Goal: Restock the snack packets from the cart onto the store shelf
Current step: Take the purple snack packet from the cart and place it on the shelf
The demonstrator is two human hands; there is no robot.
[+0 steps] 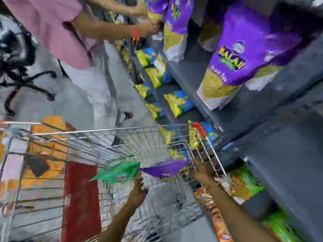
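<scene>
Both hands are down in the wire cart [104,142] near the middle of the view. The left hand [139,186] reaches up with fingers curled at the edge of a green packet [117,172]; blur makes it hard to say, but it seems to pinch it. The right hand [201,172] is closed around the near end of a purple packet [164,169] lying against the cart's right wire wall. On the right, the grey shelf [262,110] carries tall purple packets [241,55], with yellow-and-blue packets [178,102] lower down. At far left, another person in a pink shirt [50,30] reaches toward the shelf.
</scene>
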